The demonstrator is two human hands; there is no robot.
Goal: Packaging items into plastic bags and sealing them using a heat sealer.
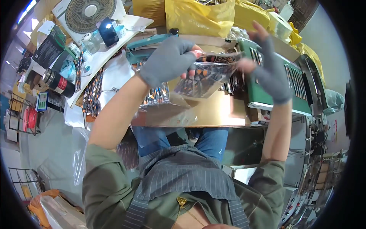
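My left hand point(169, 61), in a grey fingerless glove, is closed on the upper left edge of a clear plastic bag point(202, 84). Dark slim pieces with orange marks show inside the bag, which tilts above the tan work surface point(225, 110). My right hand point(270, 72), gloved the same way and blurred by motion, is raised at the bag's right edge. Its thumb and forefinger are spread wide. Whether the thumb touches the plastic I cannot tell. Under my left wrist lies another clear bag point(158, 95) of similar pieces.
A green tray point(257, 91) holding rows of slim pieces stands at right. Behind the bag is a teal long-armed device point(146, 41). Yellow bags point(198, 19) line the back. On the left shelf are a fan point(90, 10), a phone point(108, 32) and a black flask point(57, 82).
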